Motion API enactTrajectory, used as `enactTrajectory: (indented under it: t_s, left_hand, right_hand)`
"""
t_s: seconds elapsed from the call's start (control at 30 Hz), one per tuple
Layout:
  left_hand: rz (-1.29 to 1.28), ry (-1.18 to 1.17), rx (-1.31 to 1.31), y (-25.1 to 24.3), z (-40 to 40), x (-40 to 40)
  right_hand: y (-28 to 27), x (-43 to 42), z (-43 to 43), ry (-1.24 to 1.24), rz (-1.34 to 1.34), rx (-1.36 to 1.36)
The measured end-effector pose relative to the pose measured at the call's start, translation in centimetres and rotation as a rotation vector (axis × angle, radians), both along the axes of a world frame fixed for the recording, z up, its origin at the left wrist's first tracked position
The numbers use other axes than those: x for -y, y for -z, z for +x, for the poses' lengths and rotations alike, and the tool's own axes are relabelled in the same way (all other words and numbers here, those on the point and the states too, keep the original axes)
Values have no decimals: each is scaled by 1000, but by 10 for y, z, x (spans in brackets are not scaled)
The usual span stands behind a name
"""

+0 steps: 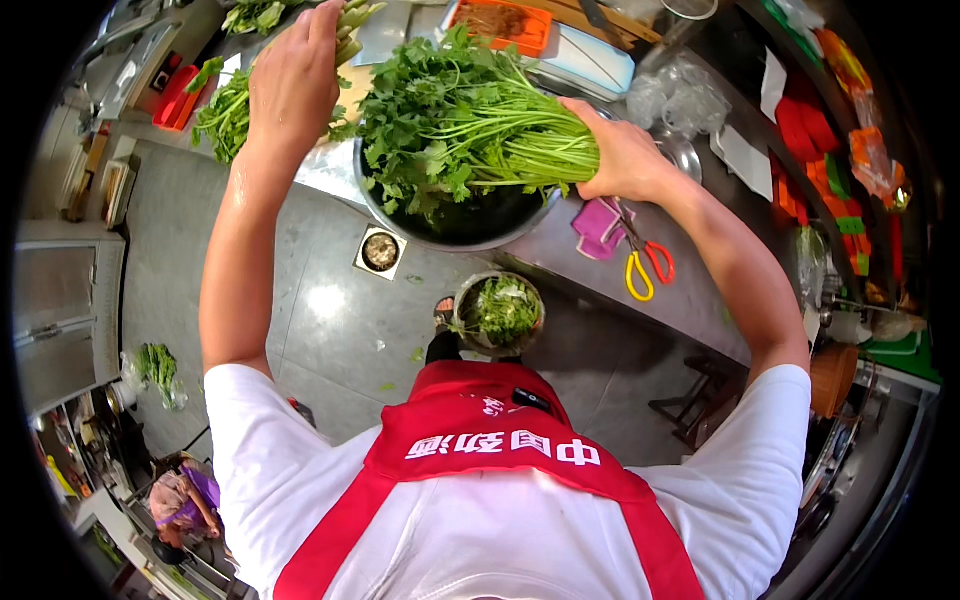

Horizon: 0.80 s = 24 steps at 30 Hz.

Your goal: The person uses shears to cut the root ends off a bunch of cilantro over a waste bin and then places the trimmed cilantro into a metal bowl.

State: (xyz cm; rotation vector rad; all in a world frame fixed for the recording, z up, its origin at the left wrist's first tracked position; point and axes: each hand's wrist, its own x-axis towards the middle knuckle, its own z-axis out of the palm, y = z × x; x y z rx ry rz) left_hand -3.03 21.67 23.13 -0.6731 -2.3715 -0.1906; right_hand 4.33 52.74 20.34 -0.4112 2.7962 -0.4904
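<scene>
My left hand (296,82) is raised at the top of the view, curled around a bunch of thick green stalks (351,34); its fingertips are partly hidden. Leafy greens (223,124) show just behind the left wrist. With my right hand (626,154) I grip the stem end of a large bunch of coriander (487,127). Its leaves spread leftward over a wide dark basin (457,244) at the counter's edge. Below the right hand, scissors (646,262) with one yellow and one red handle lie partly on a purple cloth (600,229).
On the floor by my foot stands a bucket (499,349) of leaf scraps. Behind the coriander are an orange tray (536,34) and clear plastic bags (679,94). A floor drain (380,251) lies left of the basin. Another person (187,495) is at lower left.
</scene>
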Motion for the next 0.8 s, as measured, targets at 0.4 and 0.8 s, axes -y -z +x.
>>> enactTrajectory:
  t_s: [0.4, 0.8]
  left_hand:
    - [-493, 78, 285, 134, -24, -143]
    - [-189, 359, 511, 183, 53, -181]
  right_hand:
    - [-17, -150, 141, 483, -195, -68]
    - [120, -273, 256, 611, -236, -244]
